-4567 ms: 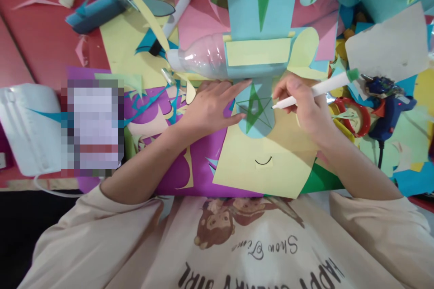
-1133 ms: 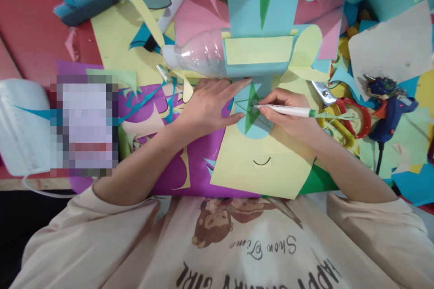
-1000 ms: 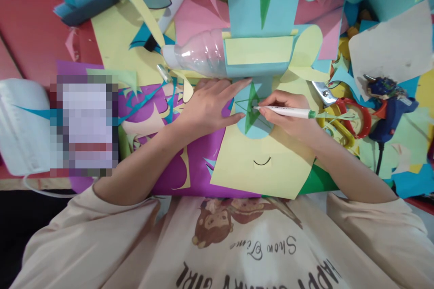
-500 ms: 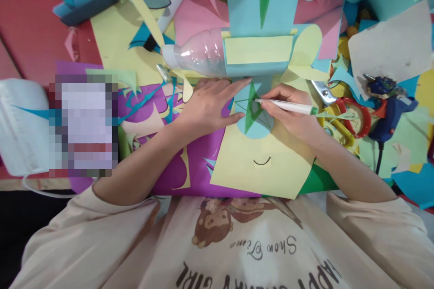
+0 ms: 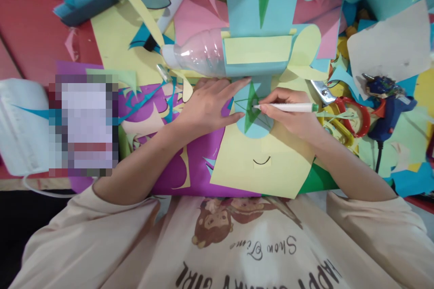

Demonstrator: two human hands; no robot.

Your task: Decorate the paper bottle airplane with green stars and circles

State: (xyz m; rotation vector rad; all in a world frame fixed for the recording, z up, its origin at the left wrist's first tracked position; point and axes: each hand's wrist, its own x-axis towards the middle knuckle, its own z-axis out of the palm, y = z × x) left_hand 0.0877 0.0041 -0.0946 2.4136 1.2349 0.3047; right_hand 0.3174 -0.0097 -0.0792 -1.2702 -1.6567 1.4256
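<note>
My right hand (image 5: 288,108) pinches a white marker with a green end (image 5: 294,107), its tip on a partly coloured green star (image 5: 250,110). The star is drawn on the rounded end of a light blue paper strip (image 5: 262,132), which lies over a yellow sheet (image 5: 267,176). My left hand (image 5: 210,104) rests flat with its fingers spread, index finger and thumb reaching the strip's left edge. Just beyond both hands lies a clear plastic bottle (image 5: 206,52) on its side, wrapped in blue and yellow paper, with yellow paper petals at its ends.
Red-handled scissors (image 5: 356,117) and a blue glue gun (image 5: 389,117) lie to the right among paper scraps. On the left are a blurred-out phone-like item (image 5: 88,122) and a white container (image 5: 27,126). A black-capped marker (image 5: 167,13) lies behind the bottle neck.
The marker tip has shifted slightly left and down across the star, with my right hand following. My left hand stays in place.
</note>
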